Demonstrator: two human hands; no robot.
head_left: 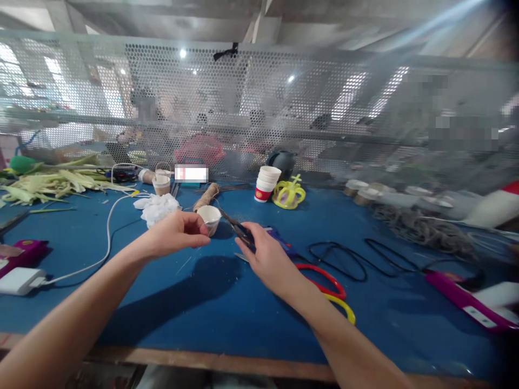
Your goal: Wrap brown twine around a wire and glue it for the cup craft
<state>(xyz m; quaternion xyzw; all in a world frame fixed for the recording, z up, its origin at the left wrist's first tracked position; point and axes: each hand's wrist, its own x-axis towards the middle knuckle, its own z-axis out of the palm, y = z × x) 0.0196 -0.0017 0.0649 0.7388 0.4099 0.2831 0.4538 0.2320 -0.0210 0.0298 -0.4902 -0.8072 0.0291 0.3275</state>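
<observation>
My left hand [184, 233] is closed in a pinch in front of a white paper cup [210, 217]. What its fingertips hold is too fine to make out; a thin pale line crosses near the cup. To the right, my right hand [261, 254] is wrapped around a dark pointed hand tool [240, 229], whose tip points up and left towards the cup. I cannot tell if it is pliers or small scissors. Beneath my right forearm lie a red handle loop [330, 278] and a yellow handle loop [344, 309]. Behind the cup lies a brown twine roll [206, 197].
White crumpled material [158, 208] sits left of the cup. Stacked paper cups [266, 183] and a yellow crown-shaped piece [289, 193] stand farther back. Pale husks [60, 181] lie left, grey cord [421, 229] right. A black cable [344, 262] and white cable [108, 232] cross the blue table.
</observation>
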